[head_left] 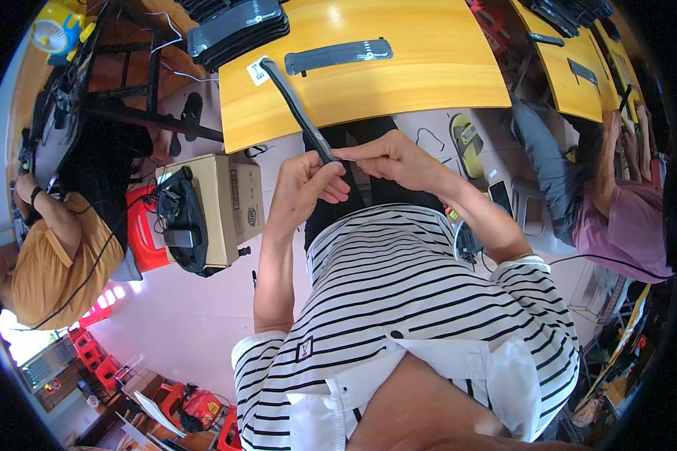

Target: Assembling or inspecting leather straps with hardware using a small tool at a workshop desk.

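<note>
Both hands' fingers pinch the near end of a black strap (301,113): left hand (302,188) below, right hand (391,159) beside.

A flat black strap (331,55) lies on my yellow wooden tabletop (399,83), near stacked black straps (237,30). A brown cardboard box (229,203) sits on the floor.

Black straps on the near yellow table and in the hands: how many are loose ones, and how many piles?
Loose black strap lying flat on the yellow table: 1
Long black strap held by the left hand and right hand: 1
Pile of black straps at the table's far corner: 1
Total: 2 single straps and 1 pile
</note>
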The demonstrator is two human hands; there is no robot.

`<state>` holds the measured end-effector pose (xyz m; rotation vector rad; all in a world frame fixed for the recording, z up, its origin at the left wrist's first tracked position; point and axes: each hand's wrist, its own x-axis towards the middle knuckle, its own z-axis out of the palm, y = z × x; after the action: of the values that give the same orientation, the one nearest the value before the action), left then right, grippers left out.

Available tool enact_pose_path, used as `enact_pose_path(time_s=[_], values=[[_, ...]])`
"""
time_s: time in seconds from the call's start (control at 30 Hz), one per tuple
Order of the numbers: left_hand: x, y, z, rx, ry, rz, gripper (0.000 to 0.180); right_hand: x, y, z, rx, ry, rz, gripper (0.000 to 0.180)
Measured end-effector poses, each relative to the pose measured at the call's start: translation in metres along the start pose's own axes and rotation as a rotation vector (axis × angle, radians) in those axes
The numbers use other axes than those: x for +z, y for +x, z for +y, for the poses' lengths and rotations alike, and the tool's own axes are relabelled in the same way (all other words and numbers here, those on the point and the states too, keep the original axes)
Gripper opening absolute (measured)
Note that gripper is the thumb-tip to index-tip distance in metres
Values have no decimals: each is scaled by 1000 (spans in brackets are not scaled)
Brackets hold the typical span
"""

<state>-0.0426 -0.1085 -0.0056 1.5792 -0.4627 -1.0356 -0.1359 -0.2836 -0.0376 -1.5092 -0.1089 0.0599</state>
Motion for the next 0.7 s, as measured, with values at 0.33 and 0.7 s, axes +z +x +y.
enact_pose_path(time_s=[0.33, 0.7], values=[[9, 2, 5, 47, -52, 88, 26, -2, -5, -22, 364, 550, -14, 38], [10, -20, 23, 5, -23, 68, 23, 12, -15, -41, -60, -382, 232, 23]])
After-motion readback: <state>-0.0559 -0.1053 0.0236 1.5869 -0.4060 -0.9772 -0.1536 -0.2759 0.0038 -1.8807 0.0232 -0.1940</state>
